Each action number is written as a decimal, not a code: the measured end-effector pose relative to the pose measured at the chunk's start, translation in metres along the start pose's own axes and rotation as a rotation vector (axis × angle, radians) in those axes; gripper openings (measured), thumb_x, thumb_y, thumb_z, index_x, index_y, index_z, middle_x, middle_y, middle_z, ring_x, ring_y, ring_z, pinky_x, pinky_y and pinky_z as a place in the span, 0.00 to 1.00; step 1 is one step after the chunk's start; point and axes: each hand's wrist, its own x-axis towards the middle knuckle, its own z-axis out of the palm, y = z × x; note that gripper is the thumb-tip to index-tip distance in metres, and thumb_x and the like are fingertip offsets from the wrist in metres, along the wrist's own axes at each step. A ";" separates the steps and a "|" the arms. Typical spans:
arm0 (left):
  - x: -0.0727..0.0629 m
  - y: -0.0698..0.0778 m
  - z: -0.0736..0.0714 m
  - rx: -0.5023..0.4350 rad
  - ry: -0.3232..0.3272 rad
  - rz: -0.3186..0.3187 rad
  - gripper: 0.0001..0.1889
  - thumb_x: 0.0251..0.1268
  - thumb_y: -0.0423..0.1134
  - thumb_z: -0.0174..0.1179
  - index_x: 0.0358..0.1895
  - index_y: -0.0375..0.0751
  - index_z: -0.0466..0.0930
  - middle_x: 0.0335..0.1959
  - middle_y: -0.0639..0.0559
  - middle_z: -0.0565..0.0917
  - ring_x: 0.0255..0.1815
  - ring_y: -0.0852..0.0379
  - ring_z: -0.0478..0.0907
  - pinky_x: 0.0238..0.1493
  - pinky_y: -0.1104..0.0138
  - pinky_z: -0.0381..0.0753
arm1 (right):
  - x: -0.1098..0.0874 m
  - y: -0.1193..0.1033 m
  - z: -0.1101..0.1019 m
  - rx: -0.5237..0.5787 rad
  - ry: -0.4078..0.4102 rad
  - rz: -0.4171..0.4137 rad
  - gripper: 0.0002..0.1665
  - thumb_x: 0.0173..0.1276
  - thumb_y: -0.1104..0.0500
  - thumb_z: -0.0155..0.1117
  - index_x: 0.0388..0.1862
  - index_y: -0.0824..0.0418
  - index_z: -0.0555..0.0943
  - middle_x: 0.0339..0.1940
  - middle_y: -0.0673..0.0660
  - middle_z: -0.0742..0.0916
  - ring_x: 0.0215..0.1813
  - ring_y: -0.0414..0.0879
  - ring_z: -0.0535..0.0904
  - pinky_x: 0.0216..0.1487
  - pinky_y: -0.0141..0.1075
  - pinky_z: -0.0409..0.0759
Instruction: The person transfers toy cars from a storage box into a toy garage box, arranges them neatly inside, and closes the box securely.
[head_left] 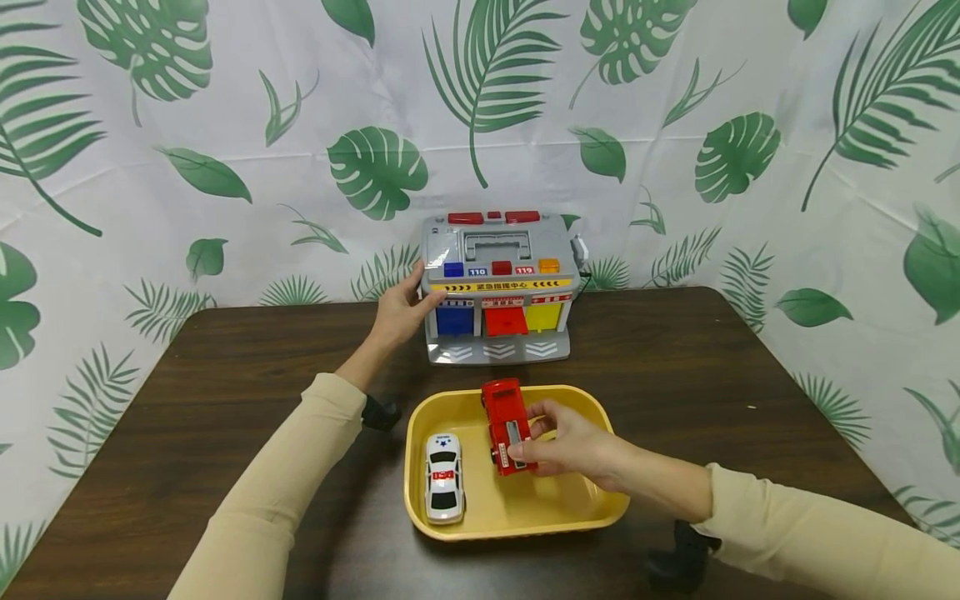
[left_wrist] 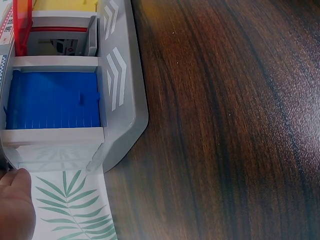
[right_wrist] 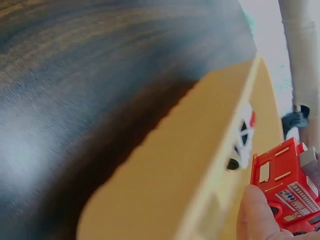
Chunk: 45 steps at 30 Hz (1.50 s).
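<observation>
A grey toy rescue station garage (head_left: pixel 498 350) stands at the back of the table, with blue (head_left: pixel 455 321), red (head_left: pixel 506 321) and yellow doors (head_left: pixel 543 317). The red one is swung outward; the other two are closed. My left hand (head_left: pixel 397 315) holds the station's left side, thumb toward the front. Between the thumb and fingers of my right hand (head_left: pixel 573 446) is a red toy fire truck (head_left: pixel 504 400), held above the yellow bin (head_left: pixel 517 533). A white toy police car (head_left: pixel 443 479) lies in the bin's left part.
The dark wooden table (head_left: pixel 712 375) carries the station, with the bin in front of it. A white cloth with green leaves (head_left: pixel 525 167) hangs behind the table. A white piece (head_left: pixel 579 250) sticks out at the station's right side.
</observation>
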 end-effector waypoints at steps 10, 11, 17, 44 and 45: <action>0.002 -0.007 0.001 0.034 0.019 0.012 0.37 0.64 0.42 0.60 0.72 0.37 0.52 0.72 0.46 0.57 0.68 0.52 0.63 0.64 0.59 0.70 | 0.000 -0.022 -0.023 -0.019 0.062 -0.088 0.38 0.60 0.55 0.69 0.63 0.64 0.62 0.51 0.64 0.73 0.50 0.53 0.75 0.47 0.42 0.83; 0.002 -0.007 0.001 0.037 0.018 0.010 0.37 0.64 0.42 0.60 0.72 0.37 0.52 0.72 0.46 0.57 0.68 0.53 0.63 0.64 0.60 0.70 | 0.000 -0.024 -0.026 -0.021 0.071 -0.101 0.38 0.60 0.55 0.69 0.64 0.64 0.62 0.52 0.64 0.73 0.51 0.53 0.75 0.47 0.42 0.83; 0.000 -0.005 0.000 0.037 0.018 0.015 0.37 0.65 0.42 0.60 0.72 0.36 0.52 0.71 0.45 0.57 0.67 0.51 0.65 0.63 0.58 0.71 | 0.002 -0.030 -0.047 -0.057 0.131 -0.158 0.41 0.62 0.53 0.67 0.67 0.65 0.59 0.53 0.64 0.72 0.53 0.54 0.71 0.50 0.41 0.82; 0.002 -0.007 0.003 0.021 0.026 0.012 0.37 0.64 0.41 0.60 0.72 0.37 0.52 0.71 0.46 0.59 0.63 0.52 0.70 0.60 0.59 0.73 | 0.035 -0.024 -0.109 -0.071 0.062 -0.056 0.42 0.68 0.49 0.58 0.71 0.71 0.55 0.60 0.70 0.72 0.40 0.46 0.79 0.52 0.41 0.81; 0.002 -0.007 0.003 0.016 0.026 0.014 0.37 0.64 0.41 0.61 0.72 0.37 0.53 0.71 0.46 0.59 0.62 0.51 0.71 0.60 0.59 0.74 | 0.037 -0.023 -0.111 -0.076 0.059 -0.052 0.42 0.68 0.49 0.58 0.71 0.71 0.55 0.60 0.70 0.72 0.40 0.46 0.79 0.52 0.41 0.81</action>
